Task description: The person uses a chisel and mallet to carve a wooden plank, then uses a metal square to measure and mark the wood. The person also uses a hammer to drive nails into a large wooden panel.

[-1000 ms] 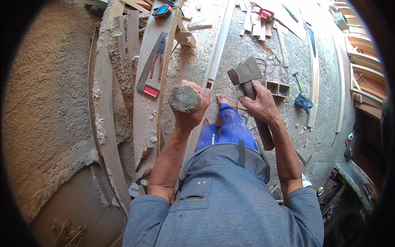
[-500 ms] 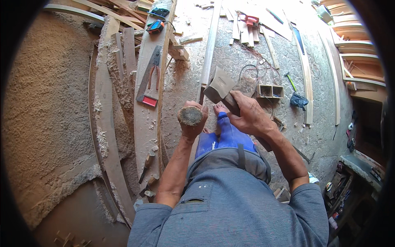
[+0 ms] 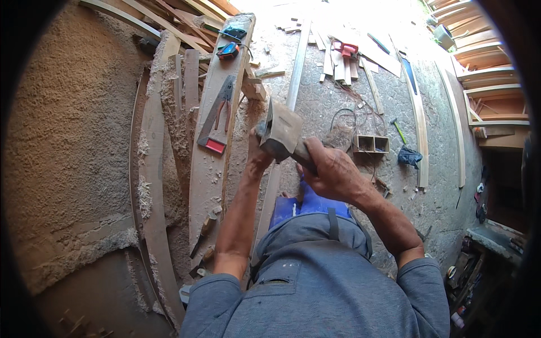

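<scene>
Under the hatchet head (image 3: pixel 286 127), my left hand (image 3: pixel 258 153) is closed round a thick wooden handle, whose end is now mostly hidden. My right hand (image 3: pixel 332 174) grips the hatchet's dark shaft (image 3: pixel 304 155) close below the metal head. Both hands are above a long pale rail (image 3: pixel 300 67) lying along the floor between my legs; whether anything touches it there is hidden. Left of my hands, a plank (image 3: pixel 205 174) carries pliers (image 3: pixel 224 115), a red-handled square (image 3: pixel 215 145), a tape measure (image 3: pixel 228 51) and a wooden-handled blade (image 3: pixel 204 233).
A rough sandy wall (image 3: pixel 79 158) and shaving-covered boards (image 3: pixel 149 169) line the left. On the floor lie a red power tool (image 3: pixel 346 49), cords, a wooden box (image 3: pixel 370 144), a green hammer (image 3: pixel 399 130), a dark bag (image 3: pixel 409 156) and strips (image 3: pixel 420 141). Curved wooden frames (image 3: pixel 490 79) stand right.
My right hand has brought the hatchet head leftward, from beside my left hand to over it, covering the handle's frayed round end. My left hand still grips that handle.
</scene>
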`<action>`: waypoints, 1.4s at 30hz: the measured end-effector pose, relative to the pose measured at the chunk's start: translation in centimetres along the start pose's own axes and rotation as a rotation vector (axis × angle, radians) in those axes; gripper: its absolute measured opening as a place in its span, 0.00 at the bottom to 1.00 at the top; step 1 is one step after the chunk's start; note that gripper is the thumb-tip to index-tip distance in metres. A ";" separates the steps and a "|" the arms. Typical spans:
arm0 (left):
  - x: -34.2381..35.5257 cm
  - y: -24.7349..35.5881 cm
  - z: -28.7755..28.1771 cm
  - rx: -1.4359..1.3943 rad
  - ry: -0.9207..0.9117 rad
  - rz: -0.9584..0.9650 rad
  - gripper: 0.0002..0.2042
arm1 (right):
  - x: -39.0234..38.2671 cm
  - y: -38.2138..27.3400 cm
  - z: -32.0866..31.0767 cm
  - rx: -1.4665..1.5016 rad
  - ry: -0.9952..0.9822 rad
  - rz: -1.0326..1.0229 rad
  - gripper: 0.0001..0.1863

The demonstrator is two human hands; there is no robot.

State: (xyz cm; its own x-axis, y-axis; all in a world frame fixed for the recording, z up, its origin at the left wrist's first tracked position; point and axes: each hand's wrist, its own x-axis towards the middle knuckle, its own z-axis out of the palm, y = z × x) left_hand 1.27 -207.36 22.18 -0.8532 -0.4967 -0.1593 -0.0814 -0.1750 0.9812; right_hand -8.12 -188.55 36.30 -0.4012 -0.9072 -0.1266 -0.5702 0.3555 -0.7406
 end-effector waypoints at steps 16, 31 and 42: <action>-3.9 1.0 -0.1 0.317 0.039 0.352 0.09 | -2.3 3.6 1.6 0.271 0.180 0.243 0.22; -4.3 -8.1 -3.2 0.465 -0.072 0.487 0.13 | 0.6 0.6 1.1 -0.306 -0.284 -0.061 0.19; -7.4 -2.1 3.4 0.331 0.121 0.519 0.09 | -1.2 2.6 0.0 0.210 0.240 0.060 0.14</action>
State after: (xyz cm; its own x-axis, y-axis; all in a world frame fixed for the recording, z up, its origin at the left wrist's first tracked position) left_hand 6.00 -200.47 21.62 -0.7613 -0.5426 0.3550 0.1563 0.3777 0.9126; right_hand -9.14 -186.55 34.54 -0.6012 -0.7984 -0.0335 -0.3899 0.3297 -0.8598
